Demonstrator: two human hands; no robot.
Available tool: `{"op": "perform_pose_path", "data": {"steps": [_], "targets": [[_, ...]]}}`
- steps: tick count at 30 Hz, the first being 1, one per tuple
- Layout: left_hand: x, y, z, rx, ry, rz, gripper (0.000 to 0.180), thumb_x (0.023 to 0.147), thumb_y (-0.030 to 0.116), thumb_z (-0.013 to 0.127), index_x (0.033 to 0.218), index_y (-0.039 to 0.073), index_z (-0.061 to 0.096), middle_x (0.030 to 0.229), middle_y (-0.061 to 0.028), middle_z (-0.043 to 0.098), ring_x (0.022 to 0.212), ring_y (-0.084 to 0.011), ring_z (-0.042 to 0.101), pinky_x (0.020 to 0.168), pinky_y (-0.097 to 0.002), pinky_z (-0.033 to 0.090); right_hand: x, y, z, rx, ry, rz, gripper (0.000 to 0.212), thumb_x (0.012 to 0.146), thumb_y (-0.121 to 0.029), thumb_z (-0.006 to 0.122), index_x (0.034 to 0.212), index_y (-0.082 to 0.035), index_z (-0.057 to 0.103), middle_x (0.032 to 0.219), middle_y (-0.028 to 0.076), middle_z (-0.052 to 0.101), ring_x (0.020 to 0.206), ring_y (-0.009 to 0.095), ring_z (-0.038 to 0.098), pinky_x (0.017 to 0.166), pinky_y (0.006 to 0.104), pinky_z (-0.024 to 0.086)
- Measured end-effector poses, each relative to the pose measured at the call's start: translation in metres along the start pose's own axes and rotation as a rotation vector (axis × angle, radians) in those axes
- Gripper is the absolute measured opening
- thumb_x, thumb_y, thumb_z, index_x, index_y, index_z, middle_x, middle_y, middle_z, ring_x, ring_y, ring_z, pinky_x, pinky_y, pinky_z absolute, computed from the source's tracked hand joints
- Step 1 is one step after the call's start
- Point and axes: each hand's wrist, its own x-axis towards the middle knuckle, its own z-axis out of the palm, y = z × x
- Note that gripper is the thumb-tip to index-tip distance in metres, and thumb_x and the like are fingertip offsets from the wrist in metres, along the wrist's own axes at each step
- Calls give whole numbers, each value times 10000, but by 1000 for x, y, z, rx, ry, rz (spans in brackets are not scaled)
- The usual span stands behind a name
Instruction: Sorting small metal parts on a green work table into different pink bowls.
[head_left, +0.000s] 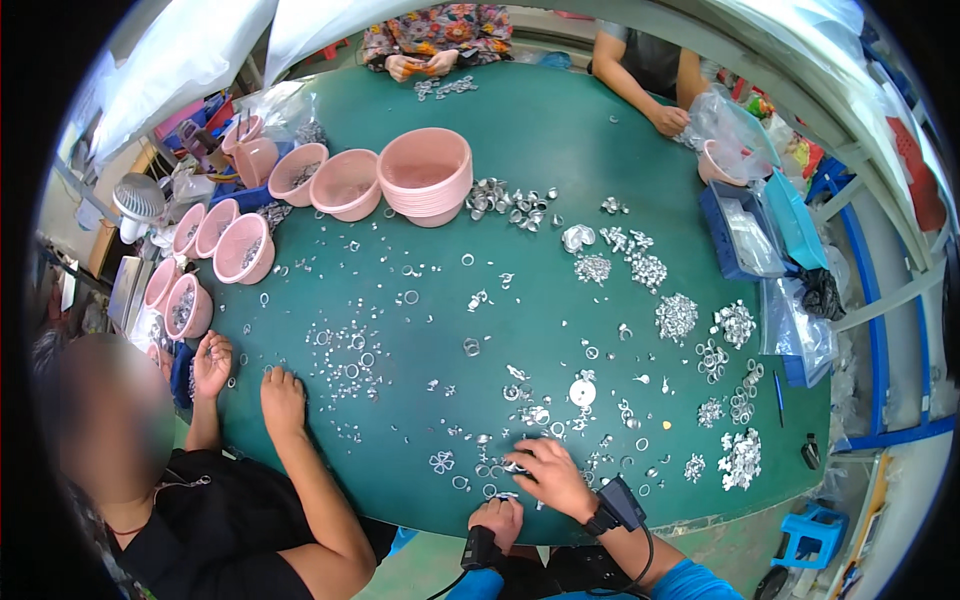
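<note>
My left hand [497, 521] is at the near edge of the green table [420, 330], its fingers curled. A bit of silver metal shows at its fingertips, too small to name. My right hand [555, 480] reaches over the table just to the right, fingers stretched and apart, palm down. Under and beside its fingertips lie small silver metal pieces, partly hidden by the hand. Close by are silver rings [460, 482], a flower-shaped metal piece [441, 462] and a round white disc [582, 392].
Piles of silver parts [677, 317] cover the right side. Pink tubs [425, 165] stand at the back left. A blue bin [740, 235] and a blue pen [779, 398] are at the right. A co-worker's hand [284, 402] rests at the left; two people sit opposite.
</note>
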Motion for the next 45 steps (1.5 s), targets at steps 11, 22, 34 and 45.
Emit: {"op": "perform_pose_path", "data": {"steps": [11, 22, 34, 45], "targets": [[2, -1, 5, -31, 66, -4, 244, 685, 117, 531, 462, 63, 449, 493, -108, 472, 420, -267, 490, 395, -378, 406, 2, 25, -8, 1060, -160, 330, 109, 815, -95, 470, 907, -36, 466, 972, 63, 499, 811, 92, 500, 639, 226, 437], [2, 3, 10, -13, 63, 23, 234, 680, 122, 532, 465, 68, 458, 492, -103, 481, 420, -262, 495, 400, -370, 418, 46, 8, 37, 192, -91, 173, 200, 729, -210, 591, 856, -60, 553, 566, 44, 529, 489, 79, 456, 456, 227, 376], [98, -71, -94, 159, -200, 185, 246, 787, 195, 371, 767, 1, 521, 816, -185, 525, 745, -305, 515, 655, -381, 426, 54, 48, -44, 1679, 85, 653, 169, 757, -229, 461, 670, -84, 447, 575, 54, 454, 523, 132, 441, 397, 229, 323], [185, -126, -121, 1394, -93, 537, 313, 784, 106, 320, 1002, -72, 459, 1063, -221, 451, 1002, -300, 464, 835, -344, 399, 186, 109, -73, 1652, 193, 905, 114, 759, -117, 463, 780, -4, 463, 777, 134, 514, 614, 206, 530, 536, 282, 476]]}}
